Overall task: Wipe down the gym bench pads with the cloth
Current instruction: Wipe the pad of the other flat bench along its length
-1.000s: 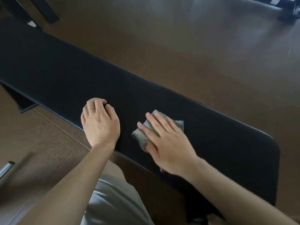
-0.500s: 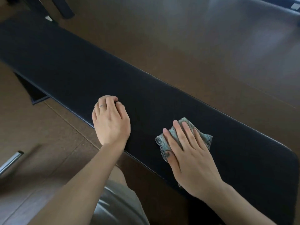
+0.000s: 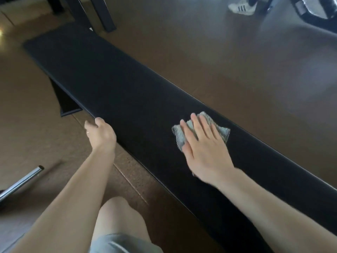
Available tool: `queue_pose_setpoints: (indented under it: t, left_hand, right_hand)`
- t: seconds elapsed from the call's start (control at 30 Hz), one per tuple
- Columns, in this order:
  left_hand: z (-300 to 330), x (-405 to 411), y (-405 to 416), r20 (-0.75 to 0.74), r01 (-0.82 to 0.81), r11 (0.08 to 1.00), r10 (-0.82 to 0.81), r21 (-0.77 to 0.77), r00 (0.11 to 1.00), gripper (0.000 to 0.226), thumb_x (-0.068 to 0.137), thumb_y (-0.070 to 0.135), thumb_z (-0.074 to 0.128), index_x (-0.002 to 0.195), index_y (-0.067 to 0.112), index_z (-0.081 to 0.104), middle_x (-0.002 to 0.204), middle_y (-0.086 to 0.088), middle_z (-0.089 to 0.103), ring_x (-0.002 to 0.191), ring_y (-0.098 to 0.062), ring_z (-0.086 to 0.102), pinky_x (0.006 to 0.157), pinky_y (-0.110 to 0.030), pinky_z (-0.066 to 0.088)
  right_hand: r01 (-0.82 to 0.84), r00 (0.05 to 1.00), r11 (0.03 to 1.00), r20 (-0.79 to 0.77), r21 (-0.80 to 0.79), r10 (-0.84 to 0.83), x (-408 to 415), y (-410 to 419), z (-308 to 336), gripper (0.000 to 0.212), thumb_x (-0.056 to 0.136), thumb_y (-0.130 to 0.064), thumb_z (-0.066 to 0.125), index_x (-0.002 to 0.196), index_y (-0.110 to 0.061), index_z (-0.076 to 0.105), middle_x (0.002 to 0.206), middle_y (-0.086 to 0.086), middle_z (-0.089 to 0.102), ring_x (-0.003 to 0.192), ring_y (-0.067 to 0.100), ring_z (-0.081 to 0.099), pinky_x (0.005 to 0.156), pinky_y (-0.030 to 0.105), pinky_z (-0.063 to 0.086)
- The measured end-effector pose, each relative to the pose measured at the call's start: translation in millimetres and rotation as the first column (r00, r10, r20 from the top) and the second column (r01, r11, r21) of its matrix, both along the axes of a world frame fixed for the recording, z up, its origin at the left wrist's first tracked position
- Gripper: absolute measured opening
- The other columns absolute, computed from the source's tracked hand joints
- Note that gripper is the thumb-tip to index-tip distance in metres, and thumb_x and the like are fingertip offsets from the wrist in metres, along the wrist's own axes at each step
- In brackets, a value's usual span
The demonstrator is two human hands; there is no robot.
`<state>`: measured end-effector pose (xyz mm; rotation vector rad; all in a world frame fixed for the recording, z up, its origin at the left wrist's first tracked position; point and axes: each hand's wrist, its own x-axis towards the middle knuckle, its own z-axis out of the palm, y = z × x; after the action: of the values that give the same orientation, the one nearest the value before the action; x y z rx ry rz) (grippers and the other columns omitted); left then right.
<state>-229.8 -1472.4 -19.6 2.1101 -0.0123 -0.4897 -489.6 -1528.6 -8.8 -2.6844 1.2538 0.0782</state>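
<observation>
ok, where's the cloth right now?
In the head view, right of centre: the cloth lies flat on the bench pad, pinned under the right hand, nearer the pad's far edge.

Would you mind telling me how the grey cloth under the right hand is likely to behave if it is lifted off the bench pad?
The cloth looks crumpled and mesh-like, so it would probably hang limp and weigh little. Flattened under the right hand on the smooth black bench pad, it likely slides easily and may bunch up.

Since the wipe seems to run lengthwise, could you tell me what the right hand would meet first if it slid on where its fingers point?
Probably only bare bench pad; the right hand, flat on the cloth, angles slightly toward the pad's far edge.
</observation>
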Motion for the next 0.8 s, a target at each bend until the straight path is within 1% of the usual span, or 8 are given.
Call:
queue_pose_setpoints:
  t: [0.03,0.1,0.27,0.4,0.5,0.6,0.7,0.8]
  left_hand:
    - [0,-1,-7,-0.113,-0.068,0.996,0.061,-0.059,0.992,0.055,0.107,0.039,0.021,0.158,0.019,0.027,0.159,-0.007,0.036,0.142,-0.033,0.038,0.118,-0.044,0.028]
    - [-1,-6,-17,-0.181,-0.193,0.97,0.165,-0.147,0.969,0.054,0.107,0.043,0.02,0.155,0.022,0.036,0.154,-0.004,0.044,0.137,-0.029,0.045,0.115,-0.04,0.033]
    - [-9,-11,-20,-0.114,-0.263,0.947,0.246,-0.185,0.963,0.053,0.106,0.044,0.022,0.146,0.021,0.049,0.145,-0.003,0.054,0.13,-0.027,0.052,0.106,-0.035,0.037]
    - [-10,-8,-22,-0.069,-0.277,0.949,0.27,-0.152,0.96,0.052,0.106,0.041,0.022,0.138,0.017,0.056,0.137,-0.008,0.059,0.123,-0.031,0.055,0.09,-0.032,0.035]
    - [-6,-9,-23,-0.042,-0.283,0.951,0.28,-0.127,0.959,0.05,0.107,0.039,0.023,0.133,0.017,0.058,0.135,-0.011,0.061,0.121,-0.034,0.054,0.086,-0.031,0.032]
    - [-4,-8,-23,-0.033,-0.279,0.953,0.277,-0.117,0.96,0.049,0.107,0.038,0.023,0.134,0.017,0.058,0.135,-0.013,0.06,0.121,-0.035,0.053,0.087,-0.033,0.032]
    - [-5,-9,-22,-0.035,-0.27,0.955,0.268,-0.123,0.963,0.051,0.106,0.04,0.021,0.135,0.02,0.057,0.134,-0.01,0.061,0.115,-0.031,0.055,0.088,-0.031,0.033]
    - [-6,-9,-21,-0.035,-0.264,0.955,0.262,-0.134,0.964,0.052,0.106,0.042,0.02,0.139,0.022,0.055,0.136,-0.007,0.06,0.118,-0.028,0.055,0.09,-0.032,0.036]
  right_hand:
    - [-0.063,0.998,0.997,-0.005,0.038,0.063,-3,25,3,0.068,0.099,-0.051,0.002,0.163,-0.029,0.001,0.171,0.004,-0.007,0.157,0.026,-0.009,0.127,0.046,0.002]
    - [-0.151,0.989,0.987,0.001,0.064,0.151,-8,58,8,0.065,0.102,-0.052,0.009,0.163,-0.031,0.002,0.171,0.002,-0.005,0.157,0.024,-0.008,0.126,0.045,0.003]
    - [-0.29,0.956,0.957,0.04,0.021,0.289,21,13,3,0.059,0.106,-0.046,0.017,0.163,-0.036,0.007,0.172,-0.001,-0.004,0.157,0.018,-0.009,0.127,0.042,0.003]
    - [-0.254,0.964,0.966,0.071,-0.052,0.257,107,-51,-7,0.057,0.106,-0.042,0.02,0.163,-0.031,0.017,0.172,0.005,0.007,0.158,0.025,0.0,0.128,0.045,0.006]
    - [-0.216,0.973,0.974,0.068,-0.061,0.22,144,-66,-11,0.057,0.108,-0.041,0.024,0.163,-0.028,0.016,0.172,0.008,0.006,0.158,0.028,0.001,0.128,0.045,0.003]
    - [-0.251,0.963,0.967,0.085,-0.049,0.254,125,-43,-4,0.059,0.107,-0.04,0.024,0.163,-0.024,0.015,0.172,0.01,0.004,0.158,0.028,0.0,0.128,0.047,0.008]
    - [-0.354,0.932,0.934,0.091,0.039,0.349,77,13,3,0.062,0.106,-0.042,0.027,0.163,-0.028,0.01,0.172,0.004,-0.002,0.158,0.023,-0.008,0.128,0.044,0.002]
    - [-0.394,0.917,0.919,0.07,0.009,0.393,48,40,-1,0.061,0.104,-0.047,0.032,0.162,-0.03,0.019,0.172,0.002,0.009,0.158,0.021,0.002,0.127,0.041,0.003]
